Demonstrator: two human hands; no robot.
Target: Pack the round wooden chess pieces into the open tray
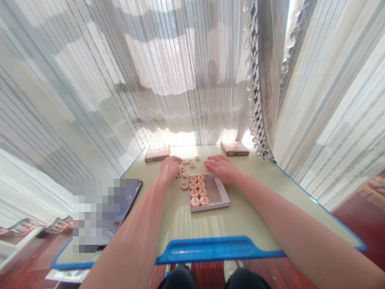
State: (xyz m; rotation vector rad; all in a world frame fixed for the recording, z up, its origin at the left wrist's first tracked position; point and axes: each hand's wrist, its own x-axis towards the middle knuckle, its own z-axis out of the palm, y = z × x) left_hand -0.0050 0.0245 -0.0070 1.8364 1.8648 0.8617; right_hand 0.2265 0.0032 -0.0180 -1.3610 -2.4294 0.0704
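Observation:
My left hand (171, 167) is over the table among loose wooden Chinese chess pieces (185, 175). Its fingers point right and are partly hidden by the back of the hand, so any grip is unclear. My right hand (223, 168) rests by the far right corner of a shallow open box (226, 196), fingers stretched out and fingertips at a piece (206, 163). Two columns of red-marked Chinese chess pieces (202, 192) lie face up in the box's left half; its right half shows bare bottom. One loose piece (184, 186) is just left of the box.
Flat boxes stand at the back left (157, 153) and back right (235, 148) of the blue-edged table (180, 224). A dark tablet-like device (126, 208), partly blurred out, lies at the left. Sheer curtains (168, 72) hang behind the table.

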